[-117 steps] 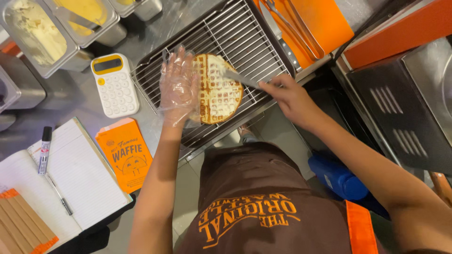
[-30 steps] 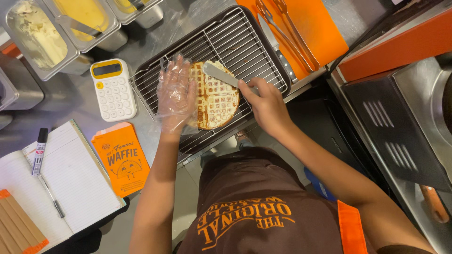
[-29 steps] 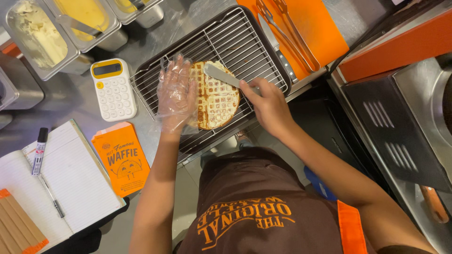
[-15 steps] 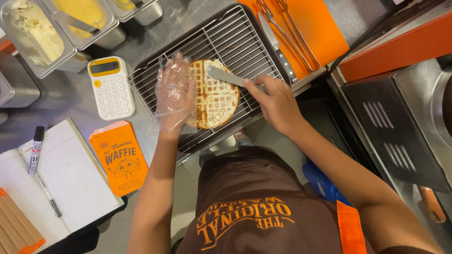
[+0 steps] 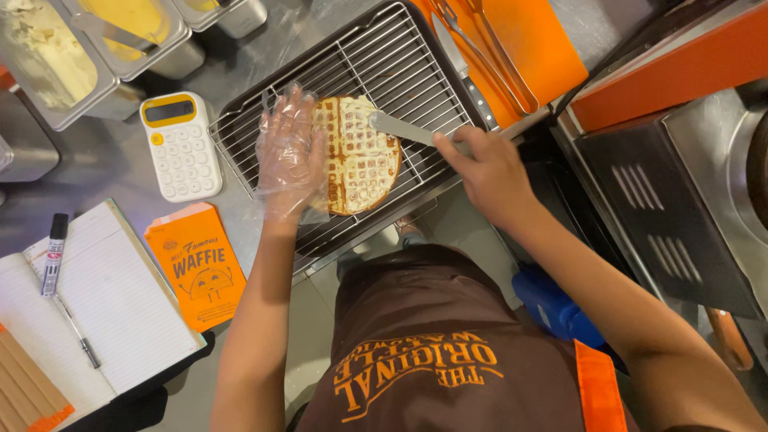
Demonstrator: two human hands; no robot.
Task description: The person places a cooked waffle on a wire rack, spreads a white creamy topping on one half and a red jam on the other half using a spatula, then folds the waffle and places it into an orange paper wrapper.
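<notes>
Gloved left hand (image 5: 290,156) flat, open on waffle (image 5: 358,154) | right hand (image 5: 490,170) grips spreading knife (image 5: 404,128) | wire rack (image 5: 376,68)

Golden grid-patterned waffle (image 5: 362,156) — orange sleeve (image 5: 198,268), white-yellow calculator (image 5: 179,144).

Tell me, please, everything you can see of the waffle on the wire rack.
The waffle is round and golden brown, with a grid of square pockets, some filled with a pale spread. It lies flat on the wire rack, near its front edge. The left hand, in a clear plastic glove, rests on its left side and covers part of it. The right hand holds a flat metal spatula, whose blade tip lies on the waffle's upper right part.
</notes>
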